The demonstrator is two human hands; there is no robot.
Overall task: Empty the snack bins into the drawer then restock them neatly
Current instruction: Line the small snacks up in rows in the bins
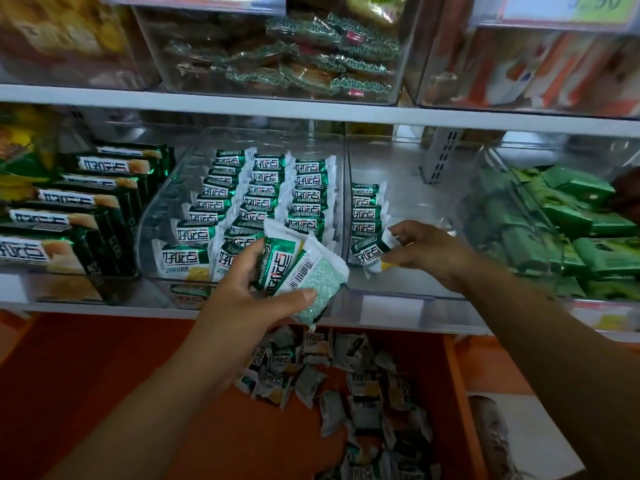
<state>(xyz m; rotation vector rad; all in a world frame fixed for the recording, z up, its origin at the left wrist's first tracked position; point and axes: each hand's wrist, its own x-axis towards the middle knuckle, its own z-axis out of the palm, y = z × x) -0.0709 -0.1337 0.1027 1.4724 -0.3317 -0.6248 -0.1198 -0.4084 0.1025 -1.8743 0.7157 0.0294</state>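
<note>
My left hand (249, 289) grips a small stack of green-and-white snack packets (294, 265) in front of the middle clear bin (152, 220), which holds three tidy rows of the same packets (263, 199). My right hand (426, 251) pinches one packet (370, 251) at the front of a short single row (365, 209) in the neighbouring clear bin (415, 188). Below the shelf, the open orange drawer (104, 375) holds a loose pile of several packets (346, 386).
Dark green boxed snacks (79, 216) stand in the bin at the left. A bin of green wrapped packs (561, 220) sits at the right. The upper shelf (311, 109) carries more clear bins of snacks (294, 53). A white price-label strip (391, 311) runs along the shelf front.
</note>
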